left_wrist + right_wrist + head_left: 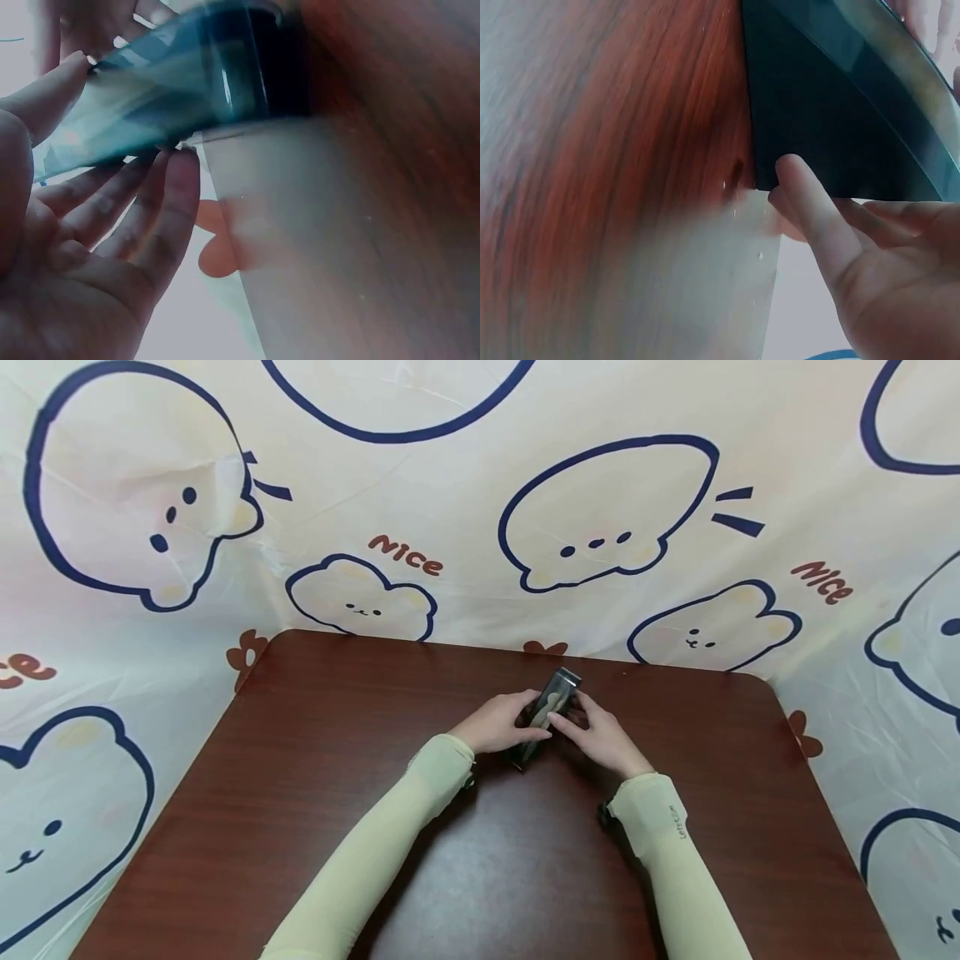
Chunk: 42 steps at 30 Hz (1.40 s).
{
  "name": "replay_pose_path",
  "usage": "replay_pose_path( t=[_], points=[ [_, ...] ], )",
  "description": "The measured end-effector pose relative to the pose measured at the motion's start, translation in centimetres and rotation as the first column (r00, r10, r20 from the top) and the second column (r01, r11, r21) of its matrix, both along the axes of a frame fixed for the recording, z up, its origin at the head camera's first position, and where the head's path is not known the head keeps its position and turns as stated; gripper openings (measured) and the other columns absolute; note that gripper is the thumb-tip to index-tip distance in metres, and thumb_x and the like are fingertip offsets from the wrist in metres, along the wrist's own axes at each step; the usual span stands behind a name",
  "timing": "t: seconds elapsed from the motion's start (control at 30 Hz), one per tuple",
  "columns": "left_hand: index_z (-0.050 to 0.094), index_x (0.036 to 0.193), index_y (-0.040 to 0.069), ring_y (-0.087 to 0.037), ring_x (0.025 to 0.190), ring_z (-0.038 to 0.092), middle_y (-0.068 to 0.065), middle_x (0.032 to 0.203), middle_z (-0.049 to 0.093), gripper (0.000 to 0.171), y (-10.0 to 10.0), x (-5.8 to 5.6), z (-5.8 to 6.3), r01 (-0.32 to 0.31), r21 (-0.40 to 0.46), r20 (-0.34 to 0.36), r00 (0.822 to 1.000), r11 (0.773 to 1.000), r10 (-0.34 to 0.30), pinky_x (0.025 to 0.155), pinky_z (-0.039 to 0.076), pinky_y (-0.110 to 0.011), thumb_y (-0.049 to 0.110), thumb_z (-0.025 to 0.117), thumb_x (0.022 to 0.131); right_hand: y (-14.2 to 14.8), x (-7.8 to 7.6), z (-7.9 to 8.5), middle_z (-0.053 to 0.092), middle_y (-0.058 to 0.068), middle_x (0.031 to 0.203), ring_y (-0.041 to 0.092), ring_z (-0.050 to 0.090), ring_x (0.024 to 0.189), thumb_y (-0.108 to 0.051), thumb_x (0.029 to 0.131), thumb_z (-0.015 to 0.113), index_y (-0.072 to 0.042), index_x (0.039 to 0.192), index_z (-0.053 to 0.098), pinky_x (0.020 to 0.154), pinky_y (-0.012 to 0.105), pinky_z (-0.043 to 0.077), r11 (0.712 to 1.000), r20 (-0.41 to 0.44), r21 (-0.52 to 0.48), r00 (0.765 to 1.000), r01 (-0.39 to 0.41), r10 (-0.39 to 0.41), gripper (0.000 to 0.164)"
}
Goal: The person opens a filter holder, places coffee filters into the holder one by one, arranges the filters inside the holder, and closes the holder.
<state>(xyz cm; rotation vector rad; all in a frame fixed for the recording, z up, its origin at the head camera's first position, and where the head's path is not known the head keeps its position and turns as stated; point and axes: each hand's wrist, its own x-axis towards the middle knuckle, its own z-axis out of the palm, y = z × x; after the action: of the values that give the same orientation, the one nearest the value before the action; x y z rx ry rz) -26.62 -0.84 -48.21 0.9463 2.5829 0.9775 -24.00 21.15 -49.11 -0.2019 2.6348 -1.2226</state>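
Both hands are on a dark glossy box (553,700) with a clear panel and a pale shape showing through it; its exact kind cannot be told. Tilted, it leans over the far half of the table. My left hand (498,722) grips its left side, thumb on one face and fingers along the other, as the left wrist view shows on the box (165,86). From the right, my right hand (603,735) pinches it near an edge. In the right wrist view the thumb presses a flat black face of the box (817,112), with the other fingers partly hidden behind it.
The brown wood-grain table (337,710) has rounded far corners. A pale curtain (465,510) printed with blue-outlined animals stands behind it and along both sides. The table's far edge lies just beyond the box.
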Motion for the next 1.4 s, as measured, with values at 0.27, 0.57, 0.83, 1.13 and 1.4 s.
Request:
replay_pose_path(
  t=[0.27,0.57,0.83,1.13,1.4],
  points=[
    [0.043,0.142,0.014,-0.008,0.099,0.060,0.002,0.115,0.063,0.061,-1.6,0.9,-0.3,-0.015,0.051,0.028,1.000,0.999,0.013,0.088,0.050,-0.029,0.038,0.065,0.090,-1.4,-0.4,-0.1,0.040,0.013,0.148,0.027,0.055,0.122,-0.073,0.083,0.050,-0.014,0.153,0.020,0.104,0.052,0.038,0.998,0.039,-0.010,0.998,-0.055,0.055,0.096],
    [0.042,0.141,0.015,-0.010,0.096,0.062,0.000,0.114,0.064,0.061,-3.5,0.9,-0.8,-0.015,0.112,0.092,0.996,0.994,0.005,0.082,0.052,-0.027,0.034,0.068,0.089,-2.5,-0.7,-0.1,0.036,0.010,0.151,0.022,0.053,0.123,-0.074,0.082,0.049,-0.020,0.154,0.014,0.105,0.050,0.037,0.993,0.113,-0.047,0.987,-0.108,0.113,0.096],
    [0.035,0.145,0.020,-0.010,0.092,0.064,-0.001,0.115,0.063,0.070,-3.9,1.0,-1.0,-0.059,0.154,0.142,0.989,0.986,0.037,0.080,0.053,-0.026,0.037,0.069,0.087,-3.1,-1.0,0.0,0.034,0.008,0.152,0.025,0.044,0.132,-0.074,0.083,0.048,-0.027,0.154,0.012,0.108,0.055,0.031,0.991,0.138,-0.072,0.982,-0.117,0.126,0.092],
    [0.028,0.150,0.019,-0.014,0.097,0.062,-0.001,0.118,0.060,0.077,-3.7,1.2,-1.1,-0.074,0.157,0.154,0.987,0.985,0.049,0.084,0.052,-0.030,0.035,0.070,0.087,-3.4,-0.9,-0.1,0.032,0.009,0.153,0.027,0.050,0.128,-0.070,0.087,0.044,-0.030,0.154,0.009,0.107,0.056,0.031,0.984,0.148,-0.105,0.976,-0.145,0.159,0.085],
    [0.025,0.151,0.015,-0.022,0.100,0.061,-0.005,0.123,0.056,0.079,-3.5,1.3,-1.3,-0.078,0.191,0.151,0.987,0.978,0.049,0.086,0.052,-0.037,0.030,0.070,0.088,-3.5,-0.9,0.0,0.028,0.009,0.155,0.027,0.044,0.132,-0.067,0.090,0.043,-0.031,0.154,0.011,0.108,0.055,0.030,0.979,0.140,-0.121,0.974,-0.163,0.180,0.080]
  ],
)
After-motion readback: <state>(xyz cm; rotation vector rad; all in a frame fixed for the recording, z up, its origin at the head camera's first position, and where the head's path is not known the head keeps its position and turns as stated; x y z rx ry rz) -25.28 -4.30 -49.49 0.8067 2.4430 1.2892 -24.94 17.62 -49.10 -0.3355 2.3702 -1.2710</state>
